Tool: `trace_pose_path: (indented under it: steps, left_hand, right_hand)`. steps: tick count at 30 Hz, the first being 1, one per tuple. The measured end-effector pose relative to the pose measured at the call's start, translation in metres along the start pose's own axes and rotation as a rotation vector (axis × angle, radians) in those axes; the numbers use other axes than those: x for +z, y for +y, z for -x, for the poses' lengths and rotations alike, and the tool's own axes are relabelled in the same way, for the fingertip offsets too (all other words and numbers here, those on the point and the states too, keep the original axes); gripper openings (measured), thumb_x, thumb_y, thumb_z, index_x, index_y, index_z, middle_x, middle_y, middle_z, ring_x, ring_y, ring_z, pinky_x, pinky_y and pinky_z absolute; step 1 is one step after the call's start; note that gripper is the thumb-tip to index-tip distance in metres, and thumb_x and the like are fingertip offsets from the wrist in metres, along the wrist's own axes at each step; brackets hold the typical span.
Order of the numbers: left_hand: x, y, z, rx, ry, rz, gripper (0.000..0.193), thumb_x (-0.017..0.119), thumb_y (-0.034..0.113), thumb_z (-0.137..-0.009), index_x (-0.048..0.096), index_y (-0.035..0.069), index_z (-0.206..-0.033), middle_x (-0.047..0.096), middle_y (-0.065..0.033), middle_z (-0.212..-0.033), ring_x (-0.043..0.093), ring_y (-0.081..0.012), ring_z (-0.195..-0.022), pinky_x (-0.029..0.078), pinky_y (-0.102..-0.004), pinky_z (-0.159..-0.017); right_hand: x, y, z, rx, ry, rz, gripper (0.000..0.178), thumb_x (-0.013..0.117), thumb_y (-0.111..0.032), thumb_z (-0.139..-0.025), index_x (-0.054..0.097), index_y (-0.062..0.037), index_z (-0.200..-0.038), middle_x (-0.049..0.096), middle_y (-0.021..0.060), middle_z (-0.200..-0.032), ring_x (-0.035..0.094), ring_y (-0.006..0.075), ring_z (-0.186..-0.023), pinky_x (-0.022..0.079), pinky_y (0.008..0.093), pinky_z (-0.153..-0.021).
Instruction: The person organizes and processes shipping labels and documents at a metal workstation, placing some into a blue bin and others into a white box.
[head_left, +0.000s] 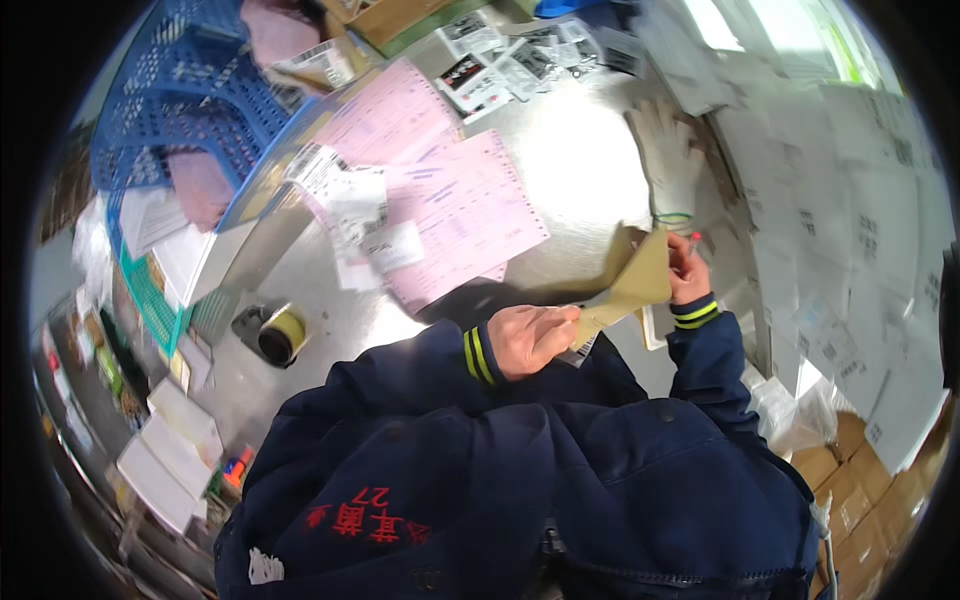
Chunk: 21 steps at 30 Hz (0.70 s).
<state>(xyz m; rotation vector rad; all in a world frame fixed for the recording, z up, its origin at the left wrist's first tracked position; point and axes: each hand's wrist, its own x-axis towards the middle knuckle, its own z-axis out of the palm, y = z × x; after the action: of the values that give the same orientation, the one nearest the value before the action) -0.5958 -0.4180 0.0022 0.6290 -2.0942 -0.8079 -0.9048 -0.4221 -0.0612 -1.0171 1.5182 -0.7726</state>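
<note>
Two bare hands hold a bent piece of tan paper between them, in front of the person's body at the near side of a shiny metal table. The left hand is closed, thumb and fingers pinching the paper's lower left end. The right hand, fingers curled in, grips its right edge. Just beyond lies a white glove. Pink forms spread farther left, past a tape roll.

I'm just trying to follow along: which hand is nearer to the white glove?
Right. The right hand is just below the white glove in the picture; the left hand is lower and farther to the left.
</note>
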Motion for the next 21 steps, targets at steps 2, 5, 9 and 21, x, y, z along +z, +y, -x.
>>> trace_pose_path:
  steps: [2,5,9,21]
  left_hand:
    - [-0.006,-0.003,0.014,-0.201,0.119,-0.008,0.026,0.059,-0.008,-0.074,0.047,-0.004,-0.097,0.064,-0.0214,-0.091,0.066,-0.0314,-0.074,0.055,-0.0329,-0.061]
    - [-0.01,-0.005,0.04,-0.443,0.241,-0.147,0.018,0.053,-0.002,-0.078,0.051,-0.001,-0.097,0.062,-0.0178,-0.084,0.063,-0.031,-0.068,0.052,-0.0341,-0.057]
    - [-0.013,-0.018,0.079,-0.703,0.345,-0.173,0.013,0.054,0.001,-0.083,0.05,0.004,-0.095,0.059,-0.0159,-0.074,0.06,-0.0341,-0.064,0.047,-0.0384,-0.054]
    - [-0.015,-0.02,0.112,-0.798,0.586,-0.106,0.013,0.058,0.003,-0.083,0.057,0.001,-0.095,0.06,-0.0159,-0.078,0.062,-0.0332,-0.069,0.048,-0.0334,-0.059]
  right_hand:
    - [0.011,-0.024,-0.009,-0.087,0.001,-0.008,0.033,0.055,0.003,-0.08,0.055,-0.0016,-0.113,0.06,0.0007,-0.09,0.047,0.0035,-0.066,0.04,0.0185,-0.062]
    - [0.036,-0.039,-0.029,-0.127,0.042,-0.053,0.024,0.051,0.002,-0.086,0.055,0.003,-0.11,0.062,0.0073,-0.095,0.056,0.0101,-0.083,0.044,0.022,-0.075]
    - [0.105,-0.093,-0.042,-0.184,-0.083,0.025,0.02,0.056,0.0,-0.085,0.057,0.0044,-0.105,0.062,0.007,-0.085,0.059,0.0116,-0.079,0.044,0.0218,-0.074]
    - [0.299,-0.111,-0.099,-0.73,-0.664,0.827,0.046,0.074,-0.021,-0.066,0.057,-0.0103,-0.107,0.058,0.0095,-0.096,0.059,0.0289,-0.085,0.049,0.0365,-0.072]
